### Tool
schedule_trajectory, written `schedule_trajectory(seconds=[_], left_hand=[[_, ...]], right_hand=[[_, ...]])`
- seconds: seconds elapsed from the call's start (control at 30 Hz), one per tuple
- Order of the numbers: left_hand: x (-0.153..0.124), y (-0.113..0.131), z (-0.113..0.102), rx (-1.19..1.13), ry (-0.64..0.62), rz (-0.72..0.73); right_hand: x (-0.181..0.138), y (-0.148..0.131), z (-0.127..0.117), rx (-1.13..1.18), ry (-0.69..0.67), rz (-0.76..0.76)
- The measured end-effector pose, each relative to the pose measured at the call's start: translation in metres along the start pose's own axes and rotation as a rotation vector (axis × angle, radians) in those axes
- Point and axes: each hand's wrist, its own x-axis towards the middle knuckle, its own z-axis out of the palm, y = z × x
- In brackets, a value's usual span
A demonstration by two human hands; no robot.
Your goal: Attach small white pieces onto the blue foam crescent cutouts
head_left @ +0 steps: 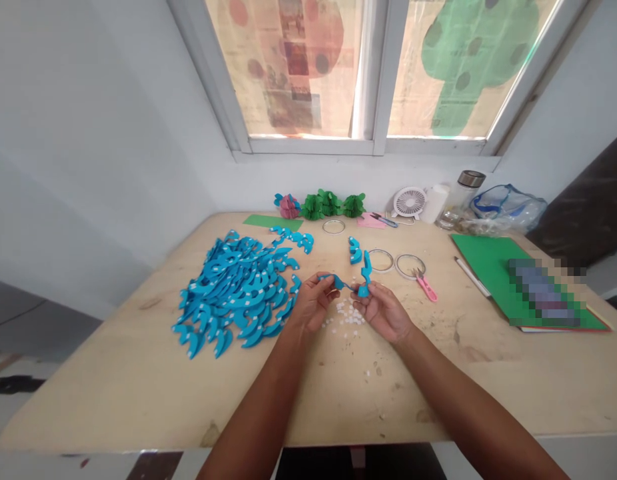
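Note:
My left hand and my right hand are held close together over the middle of the wooden table. Both pinch small curved blue paper pieces that look joined between them; one piece stands up from my right fingers. Under the hands lies a scatter of tiny white paper bits. A big heap of the same blue pieces is spread out to the left of my left hand. A few more blue pieces lie just beyond my hands.
Two tape rings and pink scissors lie right of my hands. Green paper sheets sit at the right. Along the back wall stand green paper decorations, a small white fan, a jar and a plastic bag.

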Motion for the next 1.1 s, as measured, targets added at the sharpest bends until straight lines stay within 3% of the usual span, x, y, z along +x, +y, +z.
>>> schedule_trajectory(seconds=[0.2,0.4,0.63,0.77,1.1], left_hand=[[0.000,0.004,0.003,-0.014,0.097,0.053],[0.002,0.007,0.001,0.289,0.158,0.176],[-0.004,0.003,0.009,0.551,0.134,0.330],[-0.004,0.001,0.010,0.504,0.103,0.282],[0.004,0.000,-0.006,0.396,0.024,0.046]], right_hand=[[-0.001,0.007,0.001,-0.182,-0.019,0.057],[-0.002,0.007,0.005,-0.292,-0.017,-0.009],[-0.002,0.010,0.004,-0.466,-0.013,-0.034],[0.001,0.013,0.000,-0.574,0.036,-0.082],[0.007,0.014,-0.008,-0.577,0.165,-0.168]])
